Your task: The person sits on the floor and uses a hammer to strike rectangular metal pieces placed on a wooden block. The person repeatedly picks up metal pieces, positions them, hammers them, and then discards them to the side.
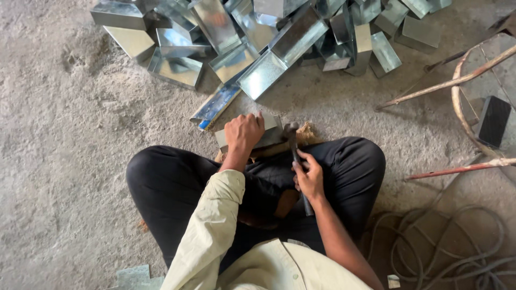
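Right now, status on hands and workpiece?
Left hand pressing metal piece down. Right hand gripping hammer, head on piece. Pile of metal boxes ahead, not obstructing.

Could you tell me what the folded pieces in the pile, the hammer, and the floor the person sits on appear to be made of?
The folded pieces look like thin galvanised sheet steel: silvery, mirror-bright, sharply creased. The piece under the left hand looks the same. The hammer in the right hand seems to have a dark metal head; its handle material is unclear. The floor looks like rough, dusty grey concrete.

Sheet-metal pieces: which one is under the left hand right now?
The folded piece pinned by the left hand beside the hammer, apart from the heaped pile.
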